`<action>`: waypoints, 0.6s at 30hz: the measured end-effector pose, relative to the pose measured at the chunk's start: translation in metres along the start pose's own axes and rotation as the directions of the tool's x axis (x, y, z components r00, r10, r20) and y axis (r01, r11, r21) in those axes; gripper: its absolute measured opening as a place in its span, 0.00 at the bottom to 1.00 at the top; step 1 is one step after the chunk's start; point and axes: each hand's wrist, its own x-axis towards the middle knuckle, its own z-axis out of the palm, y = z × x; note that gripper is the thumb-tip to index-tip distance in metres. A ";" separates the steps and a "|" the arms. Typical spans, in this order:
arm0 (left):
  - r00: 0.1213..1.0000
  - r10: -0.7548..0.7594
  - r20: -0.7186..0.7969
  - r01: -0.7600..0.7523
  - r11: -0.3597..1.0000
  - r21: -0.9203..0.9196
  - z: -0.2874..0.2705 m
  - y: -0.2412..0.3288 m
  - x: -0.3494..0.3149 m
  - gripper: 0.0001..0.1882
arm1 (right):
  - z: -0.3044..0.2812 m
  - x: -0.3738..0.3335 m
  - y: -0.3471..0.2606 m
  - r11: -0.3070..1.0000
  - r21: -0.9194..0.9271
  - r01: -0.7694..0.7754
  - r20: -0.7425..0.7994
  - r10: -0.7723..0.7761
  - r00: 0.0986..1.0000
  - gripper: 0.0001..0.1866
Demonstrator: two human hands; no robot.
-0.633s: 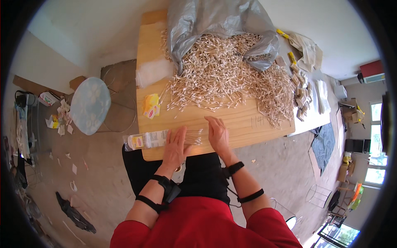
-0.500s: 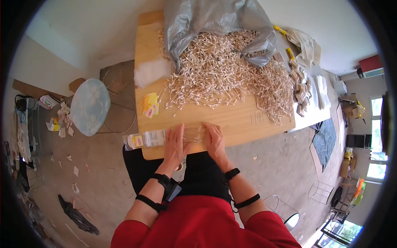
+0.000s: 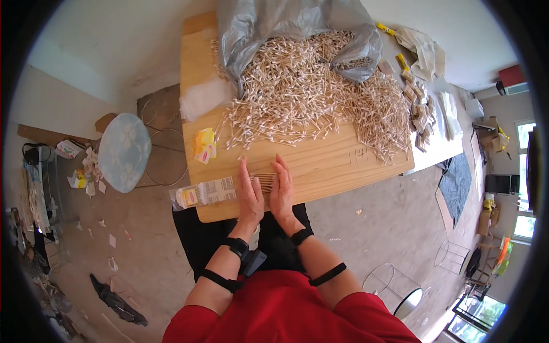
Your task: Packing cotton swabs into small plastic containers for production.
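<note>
A small bundle of cotton swabs (image 3: 265,183) lies near the table's front edge, between my hands. My left hand (image 3: 250,197) rests on edge at its left end, fingers stretched forward. At the other end my right hand (image 3: 281,193) faces it the same way, fingers straight and together; both palms appear to touch the swab ends. Left of my left hand lies a clear printed bag (image 3: 220,191) with a yellow-and-white card and swabs showing inside. The bag's right end is hidden by my left hand. A large heap of loose swabs (image 3: 291,86) covers the far table.
A grey plastic bag (image 3: 286,20) drapes over the heap's back. Yellow cards (image 3: 204,144) and thin translucent sheets (image 3: 206,98) lie at the table's left. Packed bundles (image 3: 422,111) sit on a white surface at right. A round stool (image 3: 124,153) stands left of the table.
My right hand has moved left, closer to my left hand. Fingers of both hands have straightened, and the palms now face each other across the bundle. The view has shifted slightly.
</note>
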 end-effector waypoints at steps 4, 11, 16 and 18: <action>0.998 -0.059 -0.009 0.059 0.996 -0.067 0.000 -0.003 -0.001 0.28 | 0.008 -0.003 0.005 0.962 0.252 -0.101 -0.087 0.126 0.988 0.16; 0.999 -0.010 0.039 0.012 0.999 -0.036 -0.003 -0.008 0.001 0.30 | 0.005 -0.001 0.007 0.937 0.314 -0.155 -0.012 0.167 0.986 0.15; 0.985 0.025 0.169 -0.034 0.998 0.050 -0.013 -0.002 0.000 0.43 | -0.026 -0.004 0.008 0.976 0.184 -0.114 -0.008 0.118 0.993 0.14; 0.988 0.013 0.151 -0.024 0.997 0.072 -0.010 0.000 0.000 0.44 | -0.031 -0.005 0.006 0.989 0.105 -0.106 0.040 0.102 0.994 0.14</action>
